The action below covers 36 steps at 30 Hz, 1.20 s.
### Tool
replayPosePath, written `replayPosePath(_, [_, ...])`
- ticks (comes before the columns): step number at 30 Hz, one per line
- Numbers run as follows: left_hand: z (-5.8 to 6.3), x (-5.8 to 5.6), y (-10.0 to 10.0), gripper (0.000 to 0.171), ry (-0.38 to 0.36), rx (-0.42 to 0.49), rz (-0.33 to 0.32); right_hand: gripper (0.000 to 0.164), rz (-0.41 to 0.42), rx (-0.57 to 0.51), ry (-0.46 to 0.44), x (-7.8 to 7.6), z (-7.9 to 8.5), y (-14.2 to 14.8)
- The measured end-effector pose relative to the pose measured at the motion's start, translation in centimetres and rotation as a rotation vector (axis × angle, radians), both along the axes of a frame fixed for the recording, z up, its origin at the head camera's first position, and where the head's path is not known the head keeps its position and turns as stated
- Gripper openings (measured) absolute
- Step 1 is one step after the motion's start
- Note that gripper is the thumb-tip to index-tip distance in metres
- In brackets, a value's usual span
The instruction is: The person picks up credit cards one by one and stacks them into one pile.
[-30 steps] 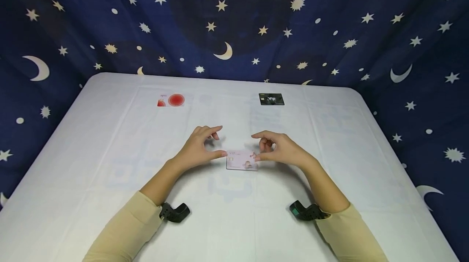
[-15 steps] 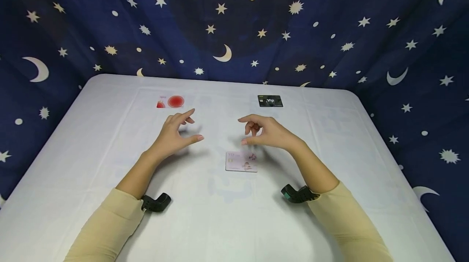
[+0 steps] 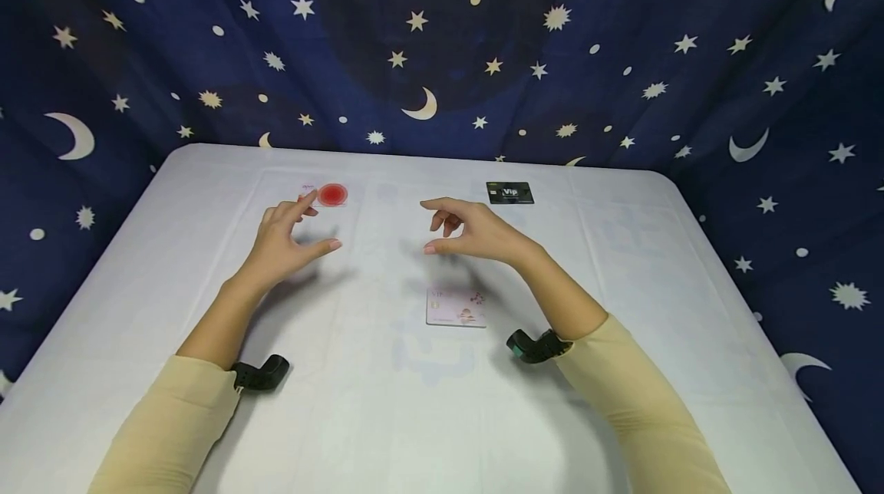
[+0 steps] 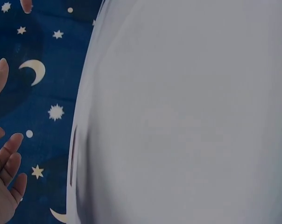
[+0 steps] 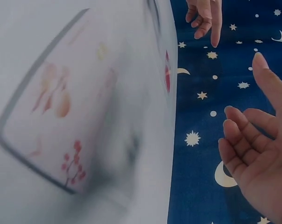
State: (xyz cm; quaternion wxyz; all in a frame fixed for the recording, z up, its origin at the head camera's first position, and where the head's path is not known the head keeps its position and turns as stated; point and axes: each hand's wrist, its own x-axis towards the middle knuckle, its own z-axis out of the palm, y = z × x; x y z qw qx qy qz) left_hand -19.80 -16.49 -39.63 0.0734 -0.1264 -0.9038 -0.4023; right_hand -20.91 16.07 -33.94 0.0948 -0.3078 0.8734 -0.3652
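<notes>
upper left, a pale card [image 3: 330, 195] with a big red disc; left hand [image 3: 278, 239] overlapping it, right hand [image 3: 476, 230] mid-frame, thumbs spread wide, holding nothing

A navy cloth [image 3: 456, 41] — pale moons, stars, dots — hangs behind a white-covered table [image 3: 387, 417] with rounded far corners.
</notes>
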Motion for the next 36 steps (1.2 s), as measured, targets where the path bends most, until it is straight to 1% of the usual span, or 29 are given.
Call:
replayPosePath(4, [-0.1,-0.5,-0.9,0.087,-0.004,-0.041,0.024,0.07,0.004,0.01,-0.016,-0.8,0.1,-1.1])
replayPosePath(10, [-0.1,-1.4,-2.4,0.091,-0.054,-0.133,0.063,0.075,0.029,0.049,-0.036,-1.9,0.1,-2.9])
replayPosePath(15, [-0.2,-2.2,-3.5,0.092,-0.067,-0.198,0.064,0.08,0.031,0.095,-0.031,-3.2,-0.4,-4.5])
replayPosePath(19, [-0.5,-2.8,-4.1,0.092,-0.078,-0.232,0.062,0.081,0.024,0.131,-0.043,-4.2,-0.9,-5.7])
replayPosePath(21, [-0.7,-3.2,-4.3,0.092,-0.087,-0.241,0.06,0.081,0.023,0.151,-0.049,-4.7,-1.3,-6.3])
replayPosePath(25, [-1.1,-4.2,-4.4,0.093,-0.117,-0.27,0.049,0.082,0.016,0.186,-0.057,-5.7,-2.3,-7.6])
replayPosePath(28, [-1.7,-5.3,-4.5,0.093,-0.163,-0.284,0.045,0.084,0.013,0.209,-0.064,-6.2,-3.2,-8.8])
replayPosePath(30, [-2.1,-5.8,-4.5,0.092,-0.194,-0.292,0.043,0.085,0.012,0.229,-0.068,-6.4,-3.9,-9.6])
replayPosePath(32, [-2.5,-6.0,-4.6,0.091,-0.218,-0.29,0.045,0.085,0.006,0.263,-0.064,-6.5,-4.6,-10.4])
replayPosePath(36, [-2.7,-6.2,-4.9,0.087,-0.218,-0.325,0.037,0.084,-0.031,0.333,-0.04,-6.6,-5.6,-11.7])
